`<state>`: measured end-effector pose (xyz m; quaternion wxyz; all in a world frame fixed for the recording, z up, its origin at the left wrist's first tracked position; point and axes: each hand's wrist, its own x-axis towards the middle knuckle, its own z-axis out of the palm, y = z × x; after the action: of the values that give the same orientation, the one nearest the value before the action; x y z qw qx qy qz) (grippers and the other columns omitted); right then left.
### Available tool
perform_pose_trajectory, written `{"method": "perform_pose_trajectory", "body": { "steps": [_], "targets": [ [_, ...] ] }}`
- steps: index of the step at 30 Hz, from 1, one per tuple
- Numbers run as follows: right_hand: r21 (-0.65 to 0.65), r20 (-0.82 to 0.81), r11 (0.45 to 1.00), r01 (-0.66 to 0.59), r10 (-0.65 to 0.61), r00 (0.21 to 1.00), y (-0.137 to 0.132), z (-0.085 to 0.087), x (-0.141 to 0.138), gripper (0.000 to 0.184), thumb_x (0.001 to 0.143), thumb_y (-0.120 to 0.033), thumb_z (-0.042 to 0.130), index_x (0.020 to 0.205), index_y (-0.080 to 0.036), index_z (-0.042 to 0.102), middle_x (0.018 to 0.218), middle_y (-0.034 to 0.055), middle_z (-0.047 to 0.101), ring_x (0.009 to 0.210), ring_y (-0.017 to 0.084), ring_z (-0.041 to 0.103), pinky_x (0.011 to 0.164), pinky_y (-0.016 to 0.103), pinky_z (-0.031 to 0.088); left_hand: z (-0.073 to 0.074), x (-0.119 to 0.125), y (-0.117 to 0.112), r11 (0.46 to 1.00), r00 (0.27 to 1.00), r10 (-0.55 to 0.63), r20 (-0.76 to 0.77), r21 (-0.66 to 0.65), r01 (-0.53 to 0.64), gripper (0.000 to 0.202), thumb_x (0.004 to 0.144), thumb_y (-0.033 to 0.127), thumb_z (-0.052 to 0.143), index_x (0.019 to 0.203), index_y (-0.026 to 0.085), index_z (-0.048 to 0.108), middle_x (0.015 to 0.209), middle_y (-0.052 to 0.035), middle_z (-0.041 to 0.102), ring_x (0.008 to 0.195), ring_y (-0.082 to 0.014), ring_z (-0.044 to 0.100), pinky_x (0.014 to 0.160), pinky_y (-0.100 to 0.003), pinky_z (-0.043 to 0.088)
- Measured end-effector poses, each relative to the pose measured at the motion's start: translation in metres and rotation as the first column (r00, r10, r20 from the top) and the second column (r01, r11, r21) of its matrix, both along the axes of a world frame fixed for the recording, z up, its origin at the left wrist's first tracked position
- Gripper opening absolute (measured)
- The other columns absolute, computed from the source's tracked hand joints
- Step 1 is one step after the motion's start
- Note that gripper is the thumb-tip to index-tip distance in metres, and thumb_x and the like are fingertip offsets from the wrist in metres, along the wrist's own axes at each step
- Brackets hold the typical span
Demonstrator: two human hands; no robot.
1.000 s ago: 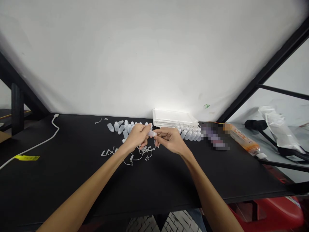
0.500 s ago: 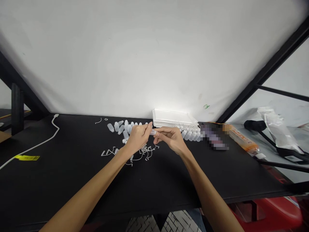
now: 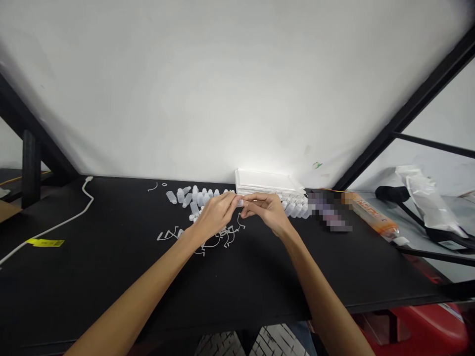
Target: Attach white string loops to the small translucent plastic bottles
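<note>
**Small plastic bottle (image 3: pixel 240 202) is pinched between both hands**

The left hand (image 3: pixel 215 215) and the right hand (image 3: pixel 267 210) are closed, and the bottle is gripped between them, above the black tabletop (image 3: pixel 260 282). Most of it is hidden by the fingers. At 10 o'clock from the hands, more translucent bottles (image 3: pixel 180 196) are lying. At 6 o'clock, thin white plastic scraps (image 3: pixel 224 232) are scattered. At 1 o'clock, a stack of white trays (image 3: pixel 269 180) is placed.

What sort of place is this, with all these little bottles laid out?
Probably a small workshop for hand finishing of plastic parts: a black workbench holds rows of small translucent plastic bottles, a tangle of thin plastic trimmings and a stack of white trays.
</note>
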<state>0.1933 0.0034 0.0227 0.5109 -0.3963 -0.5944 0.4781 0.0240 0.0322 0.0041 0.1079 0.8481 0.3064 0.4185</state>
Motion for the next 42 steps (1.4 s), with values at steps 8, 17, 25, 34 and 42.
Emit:
{"method": "perform_pose_trajectory", "body": {
  "steps": [8, 17, 25, 34, 42],
  "targets": [
    [0.098, 0.03, 0.988, 0.12, -0.124, 0.992, 0.006, -0.006, 0.001, 0.041, 0.079, -0.04, 0.066, 0.114, -0.02, 0.064, 0.09, 0.0041, 0.068, 0.054, 0.012, 0.064, 0.055, 0.029, 0.056, 0.006, -0.011, 0.011, 0.97, 0.95, 0.203, 0.238, -0.178, -0.163, 0.026, 0.09, 0.038, 0.052, 0.094, 0.017, 0.067, 0.071, -0.0023, 0.068, 0.052, -0.0122, 0.057, 0.052, -0.024, 0.044],
    [0.452, 0.631, 0.873, 0.183, -0.458, 0.626, 0.014, -0.025, 0.001, 0.015, 0.08, -0.017, 0.06, 0.087, -0.02, 0.072, 0.085, 0.0026, 0.07, 0.061, 0.013, 0.058, 0.064, 0.028, 0.045, 0.014, -0.024, 0.019, 0.944, 0.845, 0.258, 0.468, -0.309, -0.116, 0.024, 0.086, 0.034, 0.059, 0.103, 0.019, 0.054, 0.071, -0.0007, 0.067, 0.055, -0.0135, 0.064, 0.049, -0.022, 0.047],
    [0.356, 0.753, 0.934, -0.038, -0.263, 0.603, -0.001, -0.027, -0.027, 0.017, 0.087, -0.024, 0.058, 0.093, -0.025, 0.074, 0.087, 0.0001, 0.066, 0.064, 0.01, 0.055, 0.062, 0.023, 0.037, 0.014, -0.022, 0.016, 0.95, 0.914, 0.206, 0.349, -0.296, -0.101, 0.036, 0.092, 0.037, 0.048, 0.122, 0.021, 0.057, 0.074, -0.0009, 0.065, 0.049, -0.0101, 0.06, 0.047, -0.02, 0.046],
    [0.332, 0.808, 0.942, -0.043, -0.26, 0.529, 0.006, -0.029, -0.053, 0.022, 0.088, -0.024, 0.055, 0.098, -0.027, 0.074, 0.092, 0.0007, 0.069, 0.074, 0.014, 0.06, 0.058, 0.025, 0.032, 0.01, -0.021, 0.02, 0.944, 0.906, 0.288, 0.309, -0.249, -0.215, 0.029, 0.083, 0.038, 0.062, 0.105, 0.019, 0.067, 0.08, -0.0037, 0.072, 0.062, -0.0156, 0.066, 0.054, -0.023, 0.049],
    [0.291, 0.813, 0.956, -0.03, -0.231, 0.534, 0.01, -0.029, -0.05, 0.019, 0.086, -0.023, 0.055, 0.092, -0.026, 0.074, 0.094, -0.0008, 0.072, 0.08, 0.015, 0.063, 0.063, 0.024, 0.035, 0.007, -0.016, 0.017, 0.963, 0.926, 0.239, 0.291, -0.192, -0.188, 0.025, 0.076, 0.038, 0.07, 0.094, 0.02, 0.071, 0.091, -0.0043, 0.075, 0.084, -0.0225, 0.071, 0.061, -0.027, 0.055]
  ]
}}
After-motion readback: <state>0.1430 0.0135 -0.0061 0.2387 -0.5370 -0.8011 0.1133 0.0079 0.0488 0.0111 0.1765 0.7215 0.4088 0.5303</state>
